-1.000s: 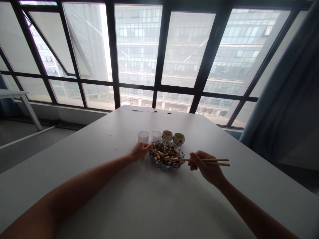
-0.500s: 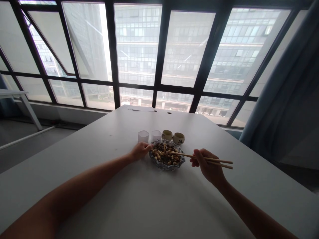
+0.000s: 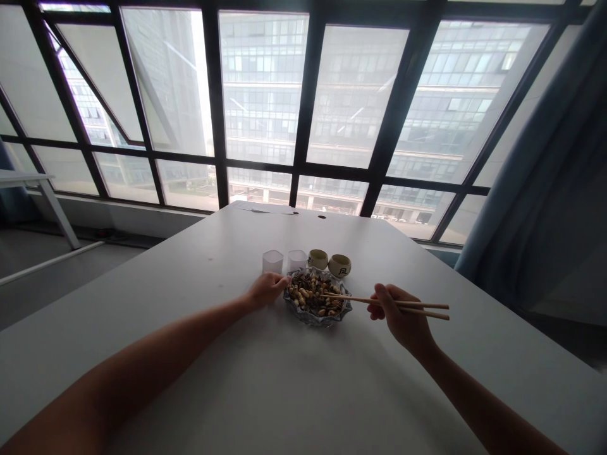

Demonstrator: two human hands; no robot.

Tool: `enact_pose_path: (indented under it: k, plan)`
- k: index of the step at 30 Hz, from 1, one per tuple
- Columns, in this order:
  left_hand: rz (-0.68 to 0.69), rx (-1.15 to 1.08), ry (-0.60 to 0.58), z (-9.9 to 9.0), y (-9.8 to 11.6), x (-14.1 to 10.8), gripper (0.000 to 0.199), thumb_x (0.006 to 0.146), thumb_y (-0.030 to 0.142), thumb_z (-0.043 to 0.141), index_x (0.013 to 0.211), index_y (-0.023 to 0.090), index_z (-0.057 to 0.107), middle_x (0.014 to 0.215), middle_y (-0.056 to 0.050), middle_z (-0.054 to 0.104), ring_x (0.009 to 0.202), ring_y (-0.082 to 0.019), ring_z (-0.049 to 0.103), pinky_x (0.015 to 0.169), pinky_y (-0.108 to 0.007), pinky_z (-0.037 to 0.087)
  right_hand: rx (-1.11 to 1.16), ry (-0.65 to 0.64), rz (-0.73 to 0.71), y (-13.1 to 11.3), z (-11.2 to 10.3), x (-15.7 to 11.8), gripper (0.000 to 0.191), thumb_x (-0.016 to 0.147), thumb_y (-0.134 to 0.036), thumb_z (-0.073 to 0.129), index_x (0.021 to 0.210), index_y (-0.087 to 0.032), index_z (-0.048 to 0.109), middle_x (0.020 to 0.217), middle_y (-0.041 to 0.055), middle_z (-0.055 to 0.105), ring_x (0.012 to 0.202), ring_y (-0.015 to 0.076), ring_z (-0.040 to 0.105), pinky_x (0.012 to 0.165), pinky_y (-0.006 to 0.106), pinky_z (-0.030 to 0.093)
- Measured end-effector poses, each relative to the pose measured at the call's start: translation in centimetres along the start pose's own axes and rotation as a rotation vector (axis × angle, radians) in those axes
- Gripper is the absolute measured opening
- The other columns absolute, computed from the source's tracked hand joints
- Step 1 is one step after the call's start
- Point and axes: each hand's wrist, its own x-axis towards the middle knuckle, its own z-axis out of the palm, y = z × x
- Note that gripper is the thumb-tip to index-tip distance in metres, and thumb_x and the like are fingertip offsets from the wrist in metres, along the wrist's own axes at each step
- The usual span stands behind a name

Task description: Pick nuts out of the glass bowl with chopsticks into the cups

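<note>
A scalloped glass bowl (image 3: 315, 320) stands on the table, filled with peanuts (image 3: 301, 294) and dark seeds or nuts. At its left rim, my left hand (image 3: 268, 289) grips the edge, thumb on top. My right hand (image 3: 402, 316) is to the right of the bowl, closed around a pair of wooden chopsticks (image 3: 424, 306). Their tips reach into the bowl among the nuts; whether they pinch anything is too small to tell. Behind the bowl are two frosted cups (image 3: 272, 261) and two small cream-coloured cups (image 3: 339, 265) with dark characters.
The white table (image 3: 303, 392) stretches toward large windows (image 3: 263, 88). White sheets (image 3: 265, 208) lie at its far edge. A blue curtain (image 3: 516, 170) hangs on the right; another white table (image 3: 57, 208) stands at the left.
My right hand and the chopsticks have shifted slightly to the right, and the tips sit a little lower in the bowl. My left hand stays at the rim.
</note>
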Motion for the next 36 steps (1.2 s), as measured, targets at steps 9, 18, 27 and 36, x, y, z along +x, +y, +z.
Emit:
enact_pose_path:
  k: [9,18,27,36]
  plan:
    - [0.123,0.000,0.060,-1.1,0.4,-0.2,0.045,0.089,0.039,0.023,0.049,0.022,0.033,0.046,0.001,0.037,0.051,-0.013,0.038,0.056,-0.027,0.030,0.005,-0.058,-0.024,0.6,-0.1,-0.2,0.052,0.082,-0.068,0.063,0.069,-0.018,0.065,0.058,0.0075,0.069,0.048,0.0181,0.066,0.044,0.026,0.055]
    - [0.195,0.081,-0.046,-0.8,0.4,-0.4,0.044,0.092,0.036,0.025,0.052,0.020,0.036,0.050,0.001,0.040,0.050,-0.012,0.038,0.057,-0.027,0.029,-0.019,-0.085,-0.060,0.3,0.0,-0.4,0.050,0.086,-0.065,0.060,0.069,-0.019,0.065,0.059,0.0069,0.069,0.049,0.0181,0.065,0.046,0.027,0.056]
    - [0.137,0.186,-0.037,-0.3,0.6,-0.4,0.043,0.093,0.034,0.033,0.053,0.019,0.039,0.050,0.002,0.034,0.049,-0.011,0.033,0.054,-0.028,0.021,-0.128,-0.157,-0.154,0.0,-0.3,-0.5,0.048,0.089,-0.061,0.059,0.065,-0.019,0.066,0.059,0.0072,0.070,0.049,0.0183,0.066,0.047,0.029,0.057]
    - [0.097,0.219,-0.038,-0.2,0.5,-0.2,0.050,0.094,0.040,0.032,0.051,0.018,0.045,0.049,0.000,0.039,0.049,-0.011,0.033,0.053,-0.028,0.021,-0.235,-0.185,-0.275,-0.6,-0.3,-0.5,0.050,0.091,-0.061,0.055,0.065,-0.021,0.067,0.055,0.0056,0.068,0.045,0.0177,0.065,0.043,0.027,0.053]
